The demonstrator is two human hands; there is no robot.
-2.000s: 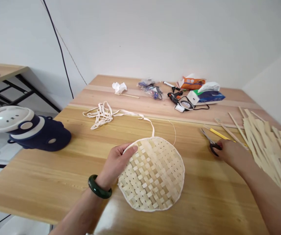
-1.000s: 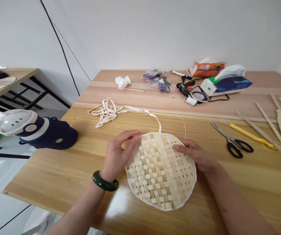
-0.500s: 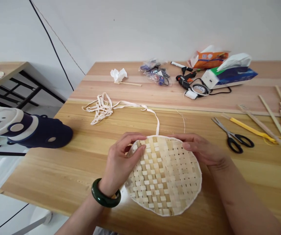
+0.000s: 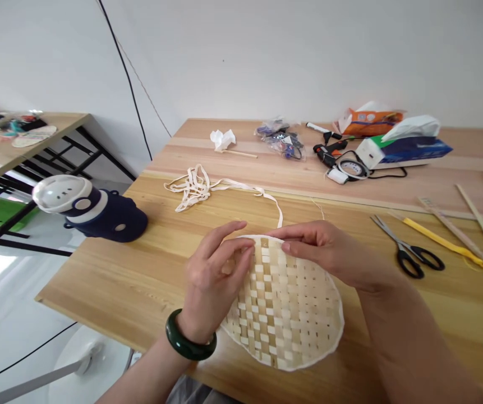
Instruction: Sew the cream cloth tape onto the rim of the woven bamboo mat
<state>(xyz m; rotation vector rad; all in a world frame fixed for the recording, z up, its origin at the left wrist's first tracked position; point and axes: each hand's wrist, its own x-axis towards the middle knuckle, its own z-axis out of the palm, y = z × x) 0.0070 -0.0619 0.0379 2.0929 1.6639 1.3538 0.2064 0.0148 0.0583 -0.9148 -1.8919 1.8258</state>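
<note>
A round woven bamboo piece (image 4: 285,303) with a white edging tape around its rim is held tilted above the wooden table. My right hand (image 4: 325,249) grips its top edge, thumb on the front and fingers behind. At the upper left rim, my left hand (image 4: 218,275) pinches with thumb and a finger, another finger lifted away; the exact contact point is partly hidden. A dark green bangle (image 4: 191,336) circles my left wrist. From behind the top rim, white tape (image 4: 279,210) runs back to a loose tangled heap (image 4: 194,185) on the table.
Black-handled scissors (image 4: 407,247) and a yellow strip (image 4: 438,238) lie right, near bamboo strips (image 4: 481,224). Farther back are a glue gun (image 4: 329,151), tape roll (image 4: 353,167), tissue packs (image 4: 413,146) and bagged items (image 4: 281,137). A navy bottle (image 4: 106,213) is at the left edge.
My right hand has slid left along the top rim. The left fingers have shifted from a broad grip to a pinch, one finger raised. The view has turned slightly left.
</note>
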